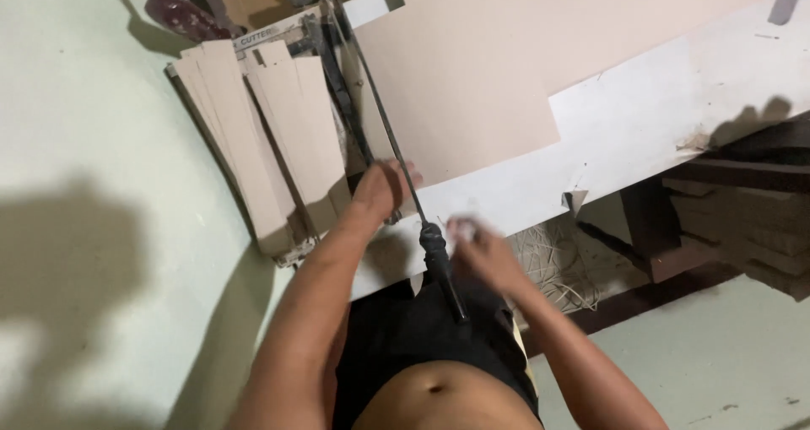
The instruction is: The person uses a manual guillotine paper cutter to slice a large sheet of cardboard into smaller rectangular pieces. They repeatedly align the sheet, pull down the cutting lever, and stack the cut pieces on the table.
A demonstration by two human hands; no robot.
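Cutter lever [396, 156] lies between both hands [381, 189].

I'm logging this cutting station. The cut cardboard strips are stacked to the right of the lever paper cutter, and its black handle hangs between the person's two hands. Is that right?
Not quite. The head view shows the cut cardboard strips stacked to the left of the lever paper cutter, not the right. The rest holds: its black handle hangs between the left hand and the right hand.

The cutter's lever arm [384, 118] stood between my hands; cut strips [261, 135] crowded my left, while bare sheet [481, 67] lay open beyond.
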